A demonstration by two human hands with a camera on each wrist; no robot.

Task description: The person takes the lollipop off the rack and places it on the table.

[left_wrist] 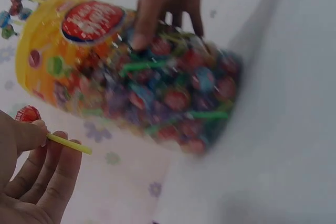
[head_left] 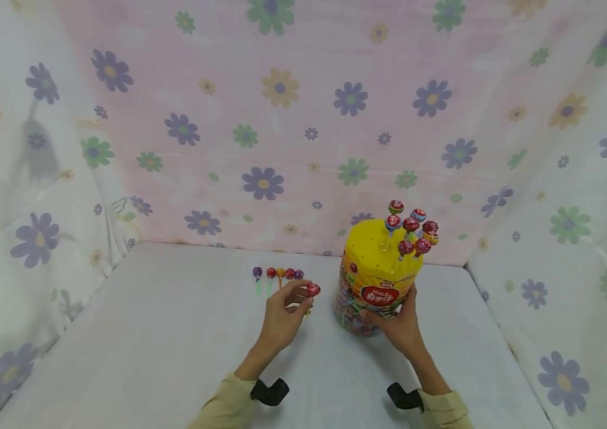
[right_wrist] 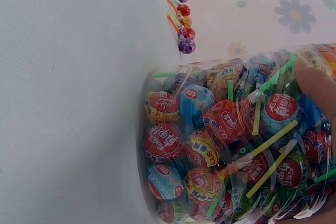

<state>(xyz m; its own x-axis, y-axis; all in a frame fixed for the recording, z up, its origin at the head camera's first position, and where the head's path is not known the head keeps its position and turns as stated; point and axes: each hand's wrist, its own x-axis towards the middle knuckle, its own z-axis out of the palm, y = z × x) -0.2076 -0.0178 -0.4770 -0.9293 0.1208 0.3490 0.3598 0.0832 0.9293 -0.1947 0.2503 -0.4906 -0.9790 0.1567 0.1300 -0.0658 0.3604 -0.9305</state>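
Between thumb and fingers of the left hand, a red-wrapped lollipop is pinched by its yellow stick, just left of the jar. Judged light and hard; wrapper probably slick, so the stick just below the head seems the surest hold. Stick likely stiff but bendable under side load.

The right hand wraps the jar at mid-height, thumb on the front; this grip is curled about the wall. Jar, on the tabletop, is packed with lollipops: probably weighty, its clear plastic smooth and apt to flex. Best held round the middle with spread fingers. Several lollipops stand in its yellow top. Farther off, a row of lollipops lies behind the left hand.

Hard to see: right fingertips behind the jar; some row sticks, masked by the left hand; whether the top's small dots are holes. Left wrist view blurred; right wrist view cuts off the jar's top.
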